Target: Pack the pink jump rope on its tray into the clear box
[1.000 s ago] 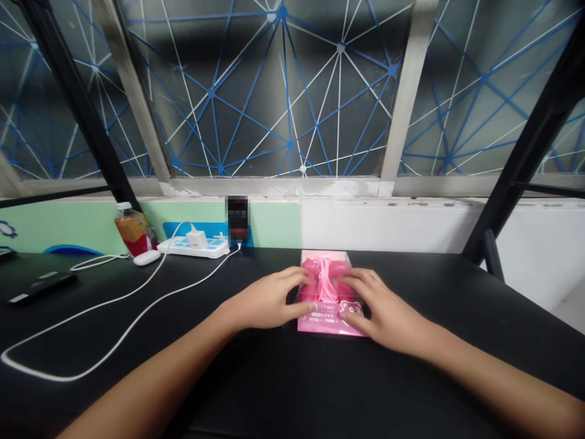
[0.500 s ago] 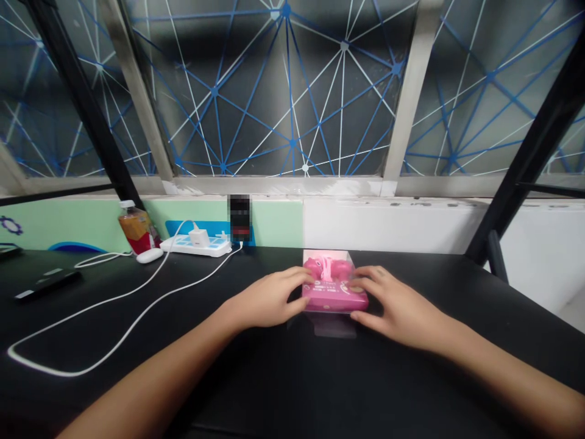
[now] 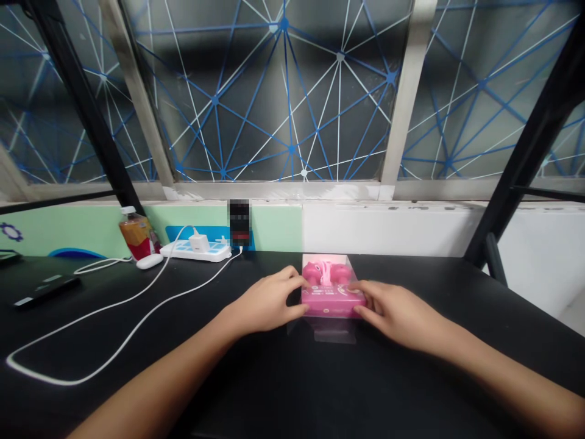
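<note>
A small pink box (image 3: pixel 326 292) with a transparent plastic top stands on the black desk (image 3: pixel 256 390), with pink earphones and a pink cord visible inside. My left hand (image 3: pixel 269 302) grips its left side, and my right hand (image 3: pixel 393 314) presses its fingers against the right side. A transparent plastic flap (image 3: pixel 333 332) lies on the desk in front of the box, just below its front edge.
Behind, a white power strip (image 3: pixel 194 250) carries a charger with white cables trailing across the desk. Nearby are a juice bottle (image 3: pixel 136 235), a small white oval object (image 3: pixel 149 261), a pixelated upright object (image 3: pixel 239 224) and a black flat device (image 3: pixel 46 288). Black posts frame the window.
My hands have moved from on top of the flat pink package to its sides. The package now looks shorter and more upright, with the transparent flap showing in front.
</note>
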The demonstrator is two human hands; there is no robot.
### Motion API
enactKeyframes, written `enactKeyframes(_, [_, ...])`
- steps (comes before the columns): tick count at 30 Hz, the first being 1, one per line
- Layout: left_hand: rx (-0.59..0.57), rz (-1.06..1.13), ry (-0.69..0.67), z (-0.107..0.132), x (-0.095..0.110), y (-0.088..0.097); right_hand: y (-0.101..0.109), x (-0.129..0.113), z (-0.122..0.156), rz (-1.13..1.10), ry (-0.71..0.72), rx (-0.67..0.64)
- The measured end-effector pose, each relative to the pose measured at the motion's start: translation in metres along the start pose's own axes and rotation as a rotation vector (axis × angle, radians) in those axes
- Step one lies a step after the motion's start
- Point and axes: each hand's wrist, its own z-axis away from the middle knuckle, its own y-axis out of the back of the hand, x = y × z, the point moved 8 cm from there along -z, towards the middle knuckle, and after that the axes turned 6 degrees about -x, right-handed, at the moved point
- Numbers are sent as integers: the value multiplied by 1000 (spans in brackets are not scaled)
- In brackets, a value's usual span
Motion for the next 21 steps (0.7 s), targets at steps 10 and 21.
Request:
enactKeyframes(10, [-135, 234, 49, -5, -1, -11, -1, -1, 3, -366, -10, -148])
enactKeyframes(21, [-119, 151, 12, -9, -8, -18, -4, 5, -1, 20, 75, 49])
